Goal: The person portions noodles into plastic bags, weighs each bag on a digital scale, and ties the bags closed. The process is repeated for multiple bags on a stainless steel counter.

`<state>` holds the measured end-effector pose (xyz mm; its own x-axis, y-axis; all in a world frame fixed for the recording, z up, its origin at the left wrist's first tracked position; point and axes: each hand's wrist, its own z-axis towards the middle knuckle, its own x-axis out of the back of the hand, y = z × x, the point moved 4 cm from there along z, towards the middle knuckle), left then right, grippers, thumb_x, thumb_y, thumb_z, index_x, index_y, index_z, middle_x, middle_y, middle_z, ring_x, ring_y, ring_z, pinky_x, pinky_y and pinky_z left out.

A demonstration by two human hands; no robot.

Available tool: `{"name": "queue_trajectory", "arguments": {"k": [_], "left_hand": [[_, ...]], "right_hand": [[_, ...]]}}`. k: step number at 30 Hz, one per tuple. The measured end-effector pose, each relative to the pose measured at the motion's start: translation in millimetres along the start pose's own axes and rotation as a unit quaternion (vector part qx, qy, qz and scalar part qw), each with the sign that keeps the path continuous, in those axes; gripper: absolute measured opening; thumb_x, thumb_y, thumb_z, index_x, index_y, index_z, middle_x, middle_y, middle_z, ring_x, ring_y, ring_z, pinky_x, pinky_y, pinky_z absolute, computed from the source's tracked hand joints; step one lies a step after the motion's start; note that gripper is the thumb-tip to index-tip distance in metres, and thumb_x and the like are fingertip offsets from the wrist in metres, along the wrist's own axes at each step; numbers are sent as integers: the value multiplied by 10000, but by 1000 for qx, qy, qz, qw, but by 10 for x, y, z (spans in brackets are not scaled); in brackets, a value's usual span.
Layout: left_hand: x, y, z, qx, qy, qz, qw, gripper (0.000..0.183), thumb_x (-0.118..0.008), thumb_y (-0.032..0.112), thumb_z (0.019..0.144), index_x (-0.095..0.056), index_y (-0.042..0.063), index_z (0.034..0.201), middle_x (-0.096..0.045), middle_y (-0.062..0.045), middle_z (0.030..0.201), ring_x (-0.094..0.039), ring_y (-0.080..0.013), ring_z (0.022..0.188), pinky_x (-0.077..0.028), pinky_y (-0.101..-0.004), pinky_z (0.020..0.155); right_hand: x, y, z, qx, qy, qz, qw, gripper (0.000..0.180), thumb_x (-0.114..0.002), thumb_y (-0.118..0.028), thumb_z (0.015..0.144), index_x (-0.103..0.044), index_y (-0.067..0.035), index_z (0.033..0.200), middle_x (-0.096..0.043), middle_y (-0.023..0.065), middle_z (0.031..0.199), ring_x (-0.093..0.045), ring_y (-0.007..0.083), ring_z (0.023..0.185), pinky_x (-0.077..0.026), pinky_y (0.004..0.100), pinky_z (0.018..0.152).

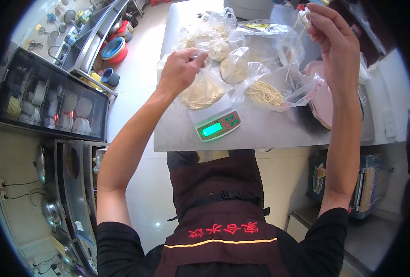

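Observation:
My left hand (181,68) grips the gathered top of a clear plastic bag of noodles (203,91), which is over a digital kitchen scale (222,126) with a lit green display. Whether the bag's weight rests on the scale I cannot tell. Raised at the upper right, my right hand (334,38) pinches a few pale noodle strands (299,38) that dangle from the fingertips. Below them lies an open plastic bag (296,93) with a coil of noodles (264,92) in its mouth. A bagged noodle bundle (234,69) sits between the two bags.
More bagged noodles (208,34) cover the far left of the steel table (277,131). A large round container (249,8) stands at the back. By my right forearm is a pink plastic tub or lid (320,105). A glass-fronted dish cabinet (52,100) is at left.

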<state>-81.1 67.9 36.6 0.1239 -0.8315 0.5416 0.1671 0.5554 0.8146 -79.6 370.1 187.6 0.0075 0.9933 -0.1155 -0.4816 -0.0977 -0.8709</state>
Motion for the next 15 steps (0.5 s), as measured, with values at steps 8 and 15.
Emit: {"name": "queue_trajectory", "arguments": {"k": [8,15], "left_hand": [[-114,-125,-272,-8,-9,13,1000,651,-823,361,851,-623,-34,1329,-720,-175,1035,-660,-155,718,-547,-313,719],[107,-219,-477,7,36,-17,999,981,-828,608,778,-526,-62,1429,-611,-219,1338,-663,-192,862,-573,-319,760]], "right_hand": [[-140,-62,-110,6,-31,-10,999,124,-653,-54,901,-707,-10,1003,-674,22,819,-607,84,696,-457,214,652],[-244,-150,-204,51,-70,24,996,159,-651,-49,896,-697,7,1038,-684,29,849,-616,86,704,-468,198,663]]}}
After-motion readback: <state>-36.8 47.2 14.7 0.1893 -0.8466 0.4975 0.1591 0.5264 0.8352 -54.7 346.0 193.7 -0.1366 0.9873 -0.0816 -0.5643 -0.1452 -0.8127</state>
